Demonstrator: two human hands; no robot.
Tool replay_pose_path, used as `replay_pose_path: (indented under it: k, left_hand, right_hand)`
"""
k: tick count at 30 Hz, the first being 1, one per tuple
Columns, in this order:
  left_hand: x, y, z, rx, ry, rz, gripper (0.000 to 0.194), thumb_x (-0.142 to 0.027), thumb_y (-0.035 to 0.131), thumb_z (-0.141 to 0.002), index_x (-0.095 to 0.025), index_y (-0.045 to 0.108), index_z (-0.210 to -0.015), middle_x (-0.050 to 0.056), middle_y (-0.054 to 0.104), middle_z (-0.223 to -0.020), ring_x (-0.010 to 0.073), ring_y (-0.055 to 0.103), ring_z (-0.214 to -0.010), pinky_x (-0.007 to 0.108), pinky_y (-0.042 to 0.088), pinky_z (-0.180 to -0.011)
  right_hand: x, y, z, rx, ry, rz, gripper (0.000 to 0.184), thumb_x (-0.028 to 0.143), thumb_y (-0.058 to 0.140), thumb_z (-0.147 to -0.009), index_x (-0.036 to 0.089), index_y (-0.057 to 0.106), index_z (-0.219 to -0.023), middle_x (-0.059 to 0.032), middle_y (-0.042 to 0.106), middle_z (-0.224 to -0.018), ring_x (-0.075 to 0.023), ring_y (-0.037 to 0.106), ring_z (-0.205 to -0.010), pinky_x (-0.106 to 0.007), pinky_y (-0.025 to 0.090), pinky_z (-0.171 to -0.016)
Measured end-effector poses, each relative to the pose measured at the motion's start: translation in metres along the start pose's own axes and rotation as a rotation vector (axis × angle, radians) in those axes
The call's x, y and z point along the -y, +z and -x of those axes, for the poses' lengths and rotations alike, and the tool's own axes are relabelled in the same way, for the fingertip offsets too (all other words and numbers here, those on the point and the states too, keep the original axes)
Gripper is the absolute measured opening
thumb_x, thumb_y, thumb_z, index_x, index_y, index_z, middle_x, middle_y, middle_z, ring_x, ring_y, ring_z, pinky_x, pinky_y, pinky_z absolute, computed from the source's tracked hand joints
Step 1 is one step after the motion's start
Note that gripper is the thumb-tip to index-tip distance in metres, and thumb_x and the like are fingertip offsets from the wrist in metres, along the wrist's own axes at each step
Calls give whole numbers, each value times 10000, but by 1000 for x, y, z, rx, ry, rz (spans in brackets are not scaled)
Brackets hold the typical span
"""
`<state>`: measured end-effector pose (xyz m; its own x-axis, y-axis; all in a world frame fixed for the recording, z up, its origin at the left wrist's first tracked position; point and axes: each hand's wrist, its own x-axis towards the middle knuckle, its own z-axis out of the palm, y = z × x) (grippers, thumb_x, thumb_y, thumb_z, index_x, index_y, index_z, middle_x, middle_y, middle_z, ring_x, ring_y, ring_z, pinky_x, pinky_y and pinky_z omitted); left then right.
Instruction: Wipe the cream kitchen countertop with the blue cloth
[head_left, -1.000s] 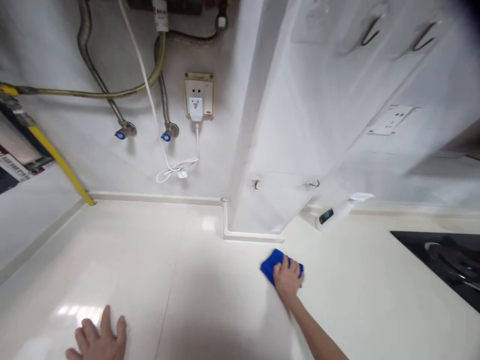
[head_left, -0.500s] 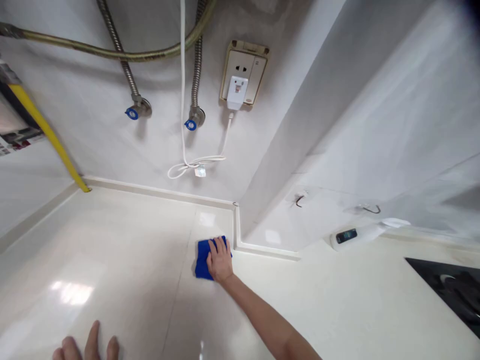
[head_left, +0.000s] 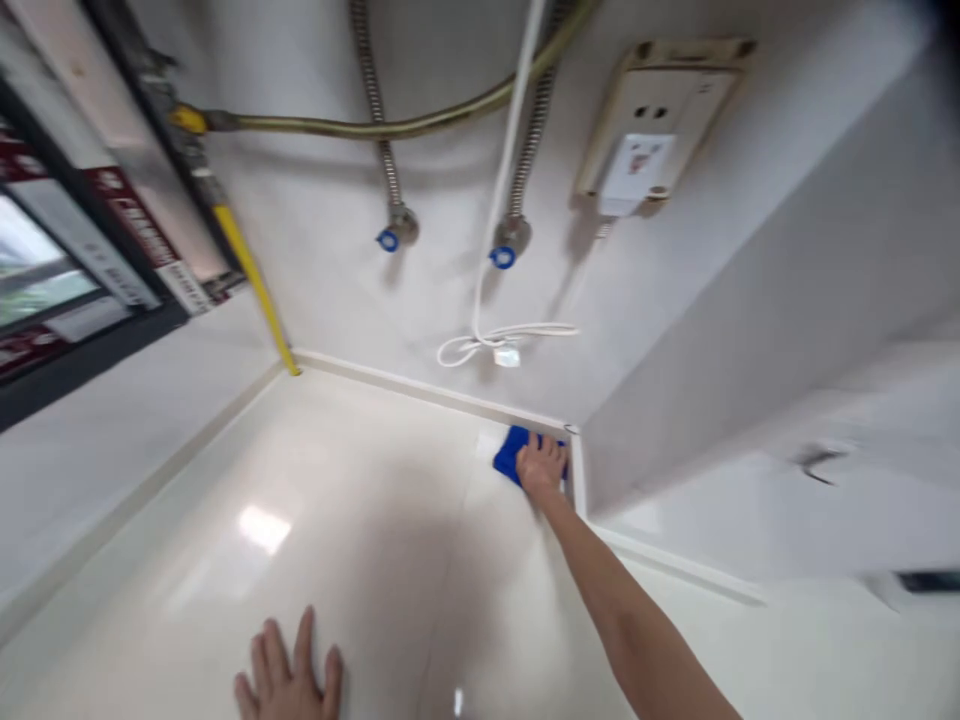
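Observation:
A blue cloth [head_left: 512, 452] lies on the glossy white countertop [head_left: 352, 440], pushed into the back corner where the upstand meets the jutting wall. My right hand [head_left: 543, 468] presses on the cloth with its fingers bent over it, and part of the cloth is hidden under the palm. Low in the view, my left hand [head_left: 289, 680] rests on the countertop with its fingers spread, holding nothing.
A white cord [head_left: 480, 340] hangs bundled on the wall below a socket [head_left: 667, 120]. Two blue-handled valves [head_left: 504, 257] join metal hoses. A yellow pipe [head_left: 255, 280] meets the counter at the left corner. A hook [head_left: 817, 460] sticks out at right.
My right hand has slid the cloth deeper into the back corner, against the upstand. The camera has turned left, bringing the window into view. More of my left hand shows.

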<state>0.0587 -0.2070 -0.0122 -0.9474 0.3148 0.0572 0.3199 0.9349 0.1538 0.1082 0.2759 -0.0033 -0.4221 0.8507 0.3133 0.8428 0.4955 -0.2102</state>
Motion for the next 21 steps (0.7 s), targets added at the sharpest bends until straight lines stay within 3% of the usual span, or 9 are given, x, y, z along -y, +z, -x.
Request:
replay_pose_path:
  k: [4, 9, 12, 16, 21]
  left_hand:
    - [1, -5, 1, 20, -35, -22, 625, -492, 288, -929, -233, 372, -1493, 178, 178, -1649, 305, 22, -1543, 576, 116, -1228]
    - [-1, -13, 2, 36, -50, -42, 607, -464, 335, -934, -245, 350, -1500, 186, 176, -1649, 328, 67, -1537, 574, 121, -1232]
    - [-4, -18, 1, 49, -64, -61, 597, -452, 340, -939, -252, 345, -1501, 186, 189, -1645, 337, 99, -1531, 566, 135, -1234]
    - [-4, -21, 1, 43, -80, -48, 602, -461, 356, -934, -261, 340, -1501, 155, 190, -1652, 319, 101, -1533, 554, 137, -1240]
    - [0, -19, 3, 9, -82, 0, 590, -453, 367, -934, -260, 369, -1491, 148, 213, -1647, 313, 120, -1532, 552, 150, -1240]
  right_hand:
    - [27, -5, 36, -13, -71, 4, 502, 253, 342, -935, 28, 544, -1336, -269, 541, -1335, -378, 458, -1281, -563, 260, -1104]
    - [72, -27, 138, 44, -328, -23, 505, 269, 366, -945, 98, 532, -1391, -202, 534, -1404, -351, 410, -1358, -529, 211, -1159]
    - [81, -41, 196, 73, -426, -106, 503, 299, 384, -950, 122, 535, -1396, -183, 525, -1431, -336, 388, -1391, -526, 206, -1177]
    - [60, -46, 252, 25, -541, -188, 484, 303, 435, -930, 156, 568, -1371, -162, 557, -1408, -329, 431, -1370, -524, 254, -1170]
    - [4, -39, 294, -164, -633, -186, 449, 298, 491, -888, 199, 634, -1303, -140, 624, -1335, -322, 537, -1278, -537, 350, -1114]
